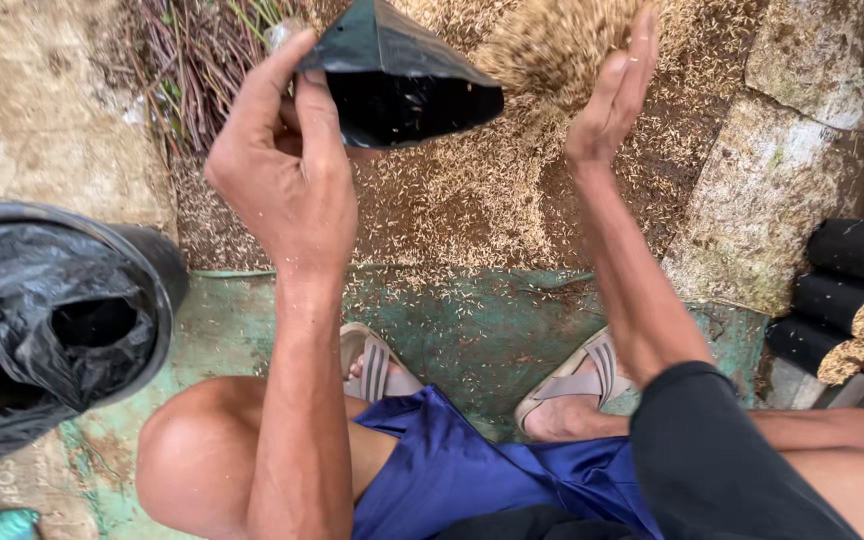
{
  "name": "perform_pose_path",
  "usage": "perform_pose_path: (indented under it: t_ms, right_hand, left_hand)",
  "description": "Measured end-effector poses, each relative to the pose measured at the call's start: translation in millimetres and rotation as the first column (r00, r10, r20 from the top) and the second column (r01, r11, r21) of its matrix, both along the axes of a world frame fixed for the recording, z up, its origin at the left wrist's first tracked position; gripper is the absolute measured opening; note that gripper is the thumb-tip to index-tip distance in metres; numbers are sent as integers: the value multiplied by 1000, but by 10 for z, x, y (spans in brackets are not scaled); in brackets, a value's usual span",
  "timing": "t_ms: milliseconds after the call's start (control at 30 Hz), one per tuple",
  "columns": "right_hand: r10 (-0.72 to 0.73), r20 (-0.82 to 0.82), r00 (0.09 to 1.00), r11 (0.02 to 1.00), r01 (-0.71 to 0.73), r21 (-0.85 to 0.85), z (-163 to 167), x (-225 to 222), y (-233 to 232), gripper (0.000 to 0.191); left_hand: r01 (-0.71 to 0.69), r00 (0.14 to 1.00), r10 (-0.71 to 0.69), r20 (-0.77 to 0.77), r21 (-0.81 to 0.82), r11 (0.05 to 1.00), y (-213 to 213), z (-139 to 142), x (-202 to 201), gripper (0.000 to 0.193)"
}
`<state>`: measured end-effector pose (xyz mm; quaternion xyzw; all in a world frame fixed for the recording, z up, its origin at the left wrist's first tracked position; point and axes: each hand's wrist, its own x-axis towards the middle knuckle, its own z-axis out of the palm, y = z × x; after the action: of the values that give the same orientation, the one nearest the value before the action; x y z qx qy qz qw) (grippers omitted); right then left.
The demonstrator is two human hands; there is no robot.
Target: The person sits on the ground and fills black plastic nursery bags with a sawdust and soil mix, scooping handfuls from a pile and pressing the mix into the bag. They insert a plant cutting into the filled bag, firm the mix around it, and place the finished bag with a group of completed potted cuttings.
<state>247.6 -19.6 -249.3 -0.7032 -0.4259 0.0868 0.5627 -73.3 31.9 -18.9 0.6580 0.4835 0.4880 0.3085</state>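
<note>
A small black bag [392, 75] is held at the upper middle of the frame, its open mouth turned toward the lower right and its upper corner cut by the top edge. It is pinched at its left edge by the left hand [287, 165], whose thumb and fingers are closed on the plastic. The right hand [612, 90] is raised just right of the bag, apart from it, with the fingers straight, pressed together and flat; nothing is held in it. A narrow gap is left between the bag's mouth and this palm.

Behind both hands, at the top of the frame, a heap of husks [552, 40] is seen, with loose husks spread over the dark soil below it. A green mat [472, 320] is laid across the middle of the frame, its upper edge dusted with husks; the open stretch between the forearms is bare mat. Two sandalled feet are set on it, the left sandal [377, 365] and the right sandal [577, 380], above blue shorts [452, 470].

At the left edge a black bucket [152, 260] lined with crumpled black plastic is placed just beside the mat. A bundle of reddish stems [192, 70] lies at the upper left. At the right edge filled black bags [842, 250] are stacked on their sides, close to a mossy stone [752, 190].
</note>
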Motion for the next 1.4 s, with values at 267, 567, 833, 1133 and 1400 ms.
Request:
perform_pose_path:
  t_ms: [267, 567, 833, 1133, 1400]
  right_hand:
    - [996, 49, -80, -30, -770, -637, 0, -683, -1677, 60]
    - [910, -285, 299, 3, -695, -719, -179, -551, -21, 56]
    - [587, 200, 784, 786, -494, -370, 609, -186, 763, 32]
    - [396, 858, 328, 918, -112, -381, 449, -253, 663, 64]
    - [-42, -155, 987, 946, -10, -323, 322, -295, 498, 27]
  left_hand:
    - [4, 999, -5, 39, 15, 1000, 24, -29, -69, 18]
    - [43, 998, -27, 62, -281, 959, 42, -310, 114, 23]
    - [-64, 944, -174, -282, -669, 740, 137, -1006, 219, 27]
    - [-25, 611, -321, -723, -423, 906, 237, -1587, 240, 40]
    - [18, 773, -267, -575, -400, 916, 280, -1675, 297, 31]
